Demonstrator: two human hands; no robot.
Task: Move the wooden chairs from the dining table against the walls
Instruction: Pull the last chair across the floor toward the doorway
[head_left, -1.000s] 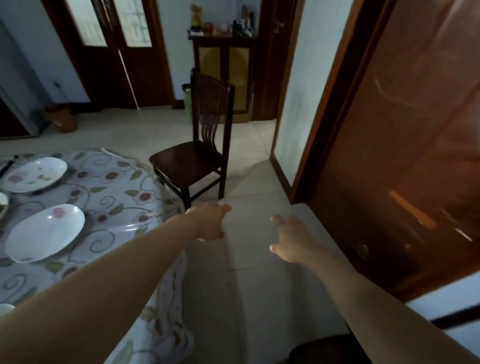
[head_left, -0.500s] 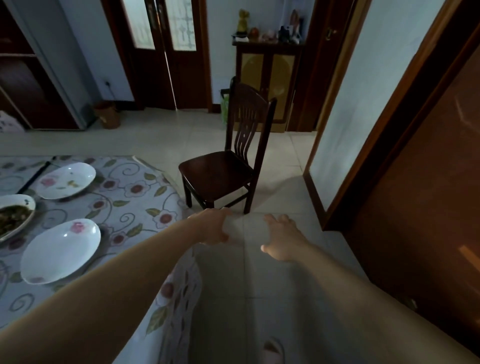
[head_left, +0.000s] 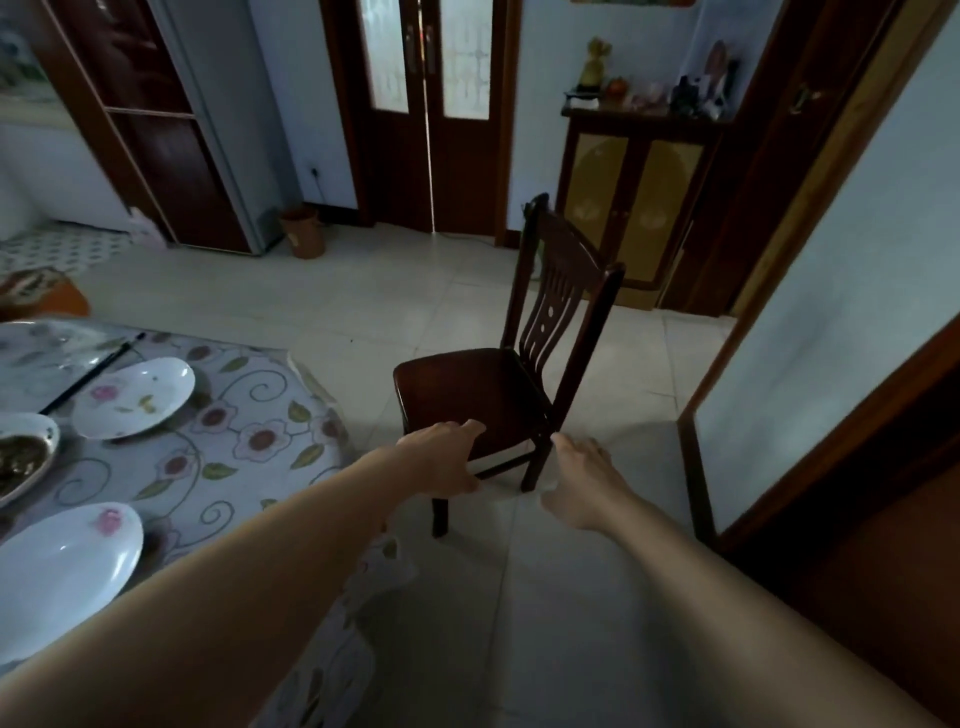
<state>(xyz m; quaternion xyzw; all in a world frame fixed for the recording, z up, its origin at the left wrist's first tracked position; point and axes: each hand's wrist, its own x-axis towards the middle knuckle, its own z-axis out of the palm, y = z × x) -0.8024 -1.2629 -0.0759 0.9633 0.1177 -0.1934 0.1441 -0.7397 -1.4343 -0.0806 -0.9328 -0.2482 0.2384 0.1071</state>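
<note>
A dark wooden chair (head_left: 478, 389) with a slatted back stands on the tiled floor, just right of the dining table (head_left: 249, 441), which has a floral cloth. Its seat faces left, toward the table. My left hand (head_left: 441, 457) is at the seat's near corner, covering it. The fingers lie on the seat edge and the thumb is spread below; the grip is not closed. My right hand (head_left: 582, 480) hovers open, fingers spread, beside the chair's near rear leg. Its fingertips almost touch the leg.
White plates (head_left: 132, 397) and a bowl of food (head_left: 21, 457) sit on the table. To the right of the chair is a pale wall (head_left: 831, 338) with a wooden door frame. A cabinet (head_left: 628, 208), double doors (head_left: 431, 114) and a bin (head_left: 304, 231) stand at the far side.
I have moved closer to the chair and the view has swung left. Both hands have reached forward, from open floor to the chair's near side.
</note>
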